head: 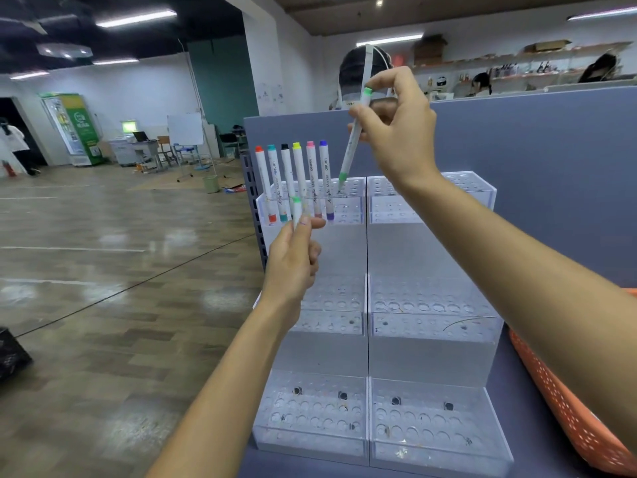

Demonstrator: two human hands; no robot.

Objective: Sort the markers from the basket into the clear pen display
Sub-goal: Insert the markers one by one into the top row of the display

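Observation:
The clear pen display (431,357) rises in three stepped tiers of holed blocks on the grey table. Several white markers (312,177) with coloured caps stand in the top left block. My right hand (396,132) pinches a green-capped marker (352,143), tilted, with its lower tip at a hole just right of the purple one. In front of that row, my left hand (293,260) holds a second white marker with a light green cap (296,210) upright. The orange basket (565,408) sits at the right, mostly behind my right forearm.
A grey partition wall (534,150) stands behind the display. The table's left edge drops to an open wooden floor (103,270). People sit beyond the partition. A dark crate (10,353) rests on the floor at far left.

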